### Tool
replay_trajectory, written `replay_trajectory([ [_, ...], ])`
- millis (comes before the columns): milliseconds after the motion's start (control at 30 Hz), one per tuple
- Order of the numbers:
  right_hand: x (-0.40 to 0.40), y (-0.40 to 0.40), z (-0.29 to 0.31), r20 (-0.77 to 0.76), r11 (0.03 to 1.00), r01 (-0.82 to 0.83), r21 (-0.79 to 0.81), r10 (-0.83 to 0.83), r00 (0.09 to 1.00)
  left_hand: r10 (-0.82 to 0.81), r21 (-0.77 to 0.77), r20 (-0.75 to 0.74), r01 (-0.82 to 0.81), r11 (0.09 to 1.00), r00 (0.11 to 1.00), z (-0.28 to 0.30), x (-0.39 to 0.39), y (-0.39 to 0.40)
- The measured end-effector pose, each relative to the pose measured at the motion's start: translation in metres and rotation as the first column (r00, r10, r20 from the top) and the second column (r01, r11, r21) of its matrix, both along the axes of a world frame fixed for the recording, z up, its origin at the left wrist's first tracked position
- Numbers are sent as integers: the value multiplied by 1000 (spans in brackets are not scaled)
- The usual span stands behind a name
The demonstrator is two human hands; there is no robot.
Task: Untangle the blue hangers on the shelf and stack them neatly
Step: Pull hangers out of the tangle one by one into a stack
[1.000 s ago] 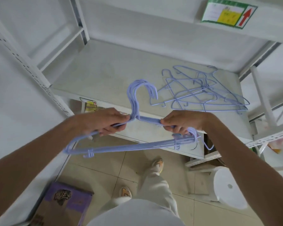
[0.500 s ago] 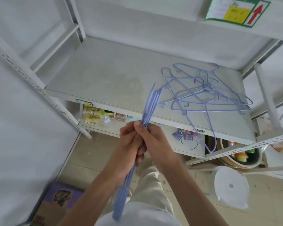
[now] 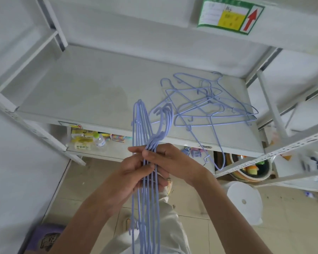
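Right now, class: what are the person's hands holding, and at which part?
Both hands, left hand and right hand, clasp a bundle of blue hangers around its middle, just below the hooks.

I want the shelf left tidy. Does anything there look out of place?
Yes. The tangled hangers lie crisscrossed on the shelf, and one hanger droops over its front edge. The gathered bundle, gripped by both hands, looks aligned.
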State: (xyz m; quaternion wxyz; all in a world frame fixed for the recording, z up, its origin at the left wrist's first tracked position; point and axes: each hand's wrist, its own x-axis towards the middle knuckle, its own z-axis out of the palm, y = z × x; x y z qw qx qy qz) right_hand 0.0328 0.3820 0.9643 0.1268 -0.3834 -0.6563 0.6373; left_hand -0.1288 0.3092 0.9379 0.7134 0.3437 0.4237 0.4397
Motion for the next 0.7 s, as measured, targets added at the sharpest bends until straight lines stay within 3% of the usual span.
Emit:
replay_trajectory([
  [133,24,16,4,83,996,16,90,-24,996,19,31,-56,-17,999,998,2,16,18],
  [233,56,30,-4,-26,974,225,-11,-225,974,84,-8,26,-84,996,996,2,22,32],
  [333,91,51,-28,-23,901,427,-77,-429,903,134,-60,87,-129,990,987,5,23,51],
  [533,158,110,-95,95,706,707,-39,-702,706,180,-147,78,-168,975,981,2,31,94],
  [633,178,138,-119,104,592,805,29,-803,587,226,-195,107,-202,960,968,3,40,110],
  [700,180,158,-128,114,582,812,56,-811,573,274,-196,87,-253,947,958,7,47,122],
])
